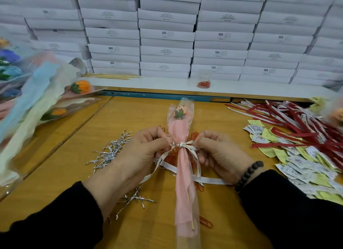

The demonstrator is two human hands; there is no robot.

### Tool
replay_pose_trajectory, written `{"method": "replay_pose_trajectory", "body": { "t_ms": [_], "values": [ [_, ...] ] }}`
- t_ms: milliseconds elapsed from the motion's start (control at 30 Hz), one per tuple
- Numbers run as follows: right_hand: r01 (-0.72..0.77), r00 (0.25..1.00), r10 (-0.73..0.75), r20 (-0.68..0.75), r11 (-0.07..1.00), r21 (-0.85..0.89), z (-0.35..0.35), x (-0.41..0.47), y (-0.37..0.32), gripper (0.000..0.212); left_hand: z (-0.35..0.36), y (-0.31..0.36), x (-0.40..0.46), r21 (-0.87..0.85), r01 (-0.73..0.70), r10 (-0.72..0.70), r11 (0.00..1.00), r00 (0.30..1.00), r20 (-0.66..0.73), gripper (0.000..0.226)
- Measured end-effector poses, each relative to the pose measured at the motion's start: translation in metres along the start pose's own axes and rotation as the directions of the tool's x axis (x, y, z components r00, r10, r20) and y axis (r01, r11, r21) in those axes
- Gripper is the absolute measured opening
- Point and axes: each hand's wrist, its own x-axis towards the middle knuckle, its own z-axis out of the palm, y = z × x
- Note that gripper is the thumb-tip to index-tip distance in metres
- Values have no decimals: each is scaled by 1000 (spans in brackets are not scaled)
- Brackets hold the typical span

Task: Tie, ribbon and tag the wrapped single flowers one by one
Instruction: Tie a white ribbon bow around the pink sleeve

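Both hands, left hand [148, 148] and right hand [213, 150], pinch the loops of a white printed ribbon [182, 144] around a pink-wrapped single flower [182, 155] lying on the wooden table [130, 118], the bow apparently needing tightening before a paper tag [256, 129] follows.

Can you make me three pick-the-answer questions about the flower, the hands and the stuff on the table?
1. Where are the silver ties?
A. left of the hands
B. on the boxes
C. on the red ribbons

2. What colour is the paper round the flower?
A. blue
B. pink
C. green

3. What are the hands doing?
A. resting flat
B. holding a tag
C. pulling the white ribbon

Answers:
1. A, the ties lie on the table beside the left hand.
2. B, pink paper wraps the stem.
3. C, the left hand and right hand pinch the ribbon at the knot.
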Motion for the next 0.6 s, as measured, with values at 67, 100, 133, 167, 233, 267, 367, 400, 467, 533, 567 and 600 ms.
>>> {"method": "replay_pose_trajectory", "body": {
  "t_ms": [67,100,133,167,233,267,367,400,467,533,567,600],
  "values": [
    [2,1000,-2,-9,1000,-7,0,0,0,24,-1,-3,2,18,3,-2,1000,1000,-11,23],
    [3,1000,-3,-12,1000,-13,0,0,1,24,-2,-4,2,25,7,-7,1000,1000,-12,24],
    [3,1000,-3,-15,1000,-23,-1,0,1,23,-2,-5,3,37,12,-12,999,1000,-15,25],
    [4,1000,-4,-17,999,-39,-1,-1,1,23,-3,-6,3,54,15,-13,998,1000,-22,25],
    [8,1000,-9,-20,996,-85,-3,-1,1,20,-3,-8,4,96,15,-11,995,999,-36,23],
    [8,1000,-10,-18,994,-106,-5,0,0,19,-4,-9,4,117,15,-11,993,999,-38,22],
    [3,1000,-3,2,987,-158,-9,-1,-3,17,-4,-11,5,188,18,-8,982,999,-54,22],
    [5,1000,-2,15,984,-177,-10,-1,-5,17,-4,-11,5,219,17,-5,976,998,-55,21],
    [9,999,1,43,972,-234,-14,-2,-8,17,-4,-9,3,281,3,11,960,999,-48,20],
    [10,997,13,72,954,-301,-18,-3,-10,16,-2,-6,2,369,-35,49,929,998,-29,18],
    [12,996,17,85,944,-330,-20,-4,-11,15,-1,-5,1,411,-55,68,910,998,-16,17],
    [16,995,18,94,936,-353,-21,-4,-12,15,0,-3,1,441,-71,82,895,997,-7,18]
  ]
}}
